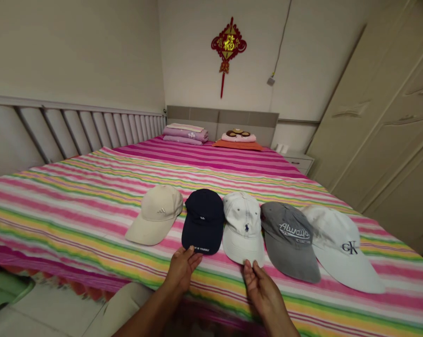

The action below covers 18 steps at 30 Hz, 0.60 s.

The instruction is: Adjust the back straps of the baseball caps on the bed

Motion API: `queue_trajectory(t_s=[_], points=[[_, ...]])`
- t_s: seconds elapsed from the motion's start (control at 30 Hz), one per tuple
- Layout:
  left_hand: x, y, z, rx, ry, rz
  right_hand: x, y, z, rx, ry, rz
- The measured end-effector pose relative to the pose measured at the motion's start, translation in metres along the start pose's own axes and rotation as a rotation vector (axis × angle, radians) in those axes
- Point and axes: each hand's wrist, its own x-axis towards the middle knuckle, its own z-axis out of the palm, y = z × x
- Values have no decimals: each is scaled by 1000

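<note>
Several caps lie in a row on the striped bedspread [74, 206], brims toward me. From left to right they are a beige cap [158, 210], a navy cap [203, 215], a white cap with a small dark logo [242, 224], a grey cap [288, 238] with white lettering and a white CK cap [341, 243]. My left hand [185, 267] pinches the front edge of the navy cap's brim. With thumb and fingertips, my right hand [260, 285] grips the brim edge of the white cap with the small logo.
Folded purple bedding [185, 135] and a pink folded item [238, 137] on orange cloth lie by the headboard [246, 120]. A white railing [92, 126] runs along the left. At right are a nightstand [300, 163] and wardrobe [383, 126]. A green stool [7, 290] stands lower left.
</note>
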Motion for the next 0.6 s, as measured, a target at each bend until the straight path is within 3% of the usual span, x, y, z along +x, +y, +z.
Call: queue_trajectory(t_s=[0.6], points=[[4, 8, -4, 111, -90, -50, -7, 6, 1, -48, -1, -121]])
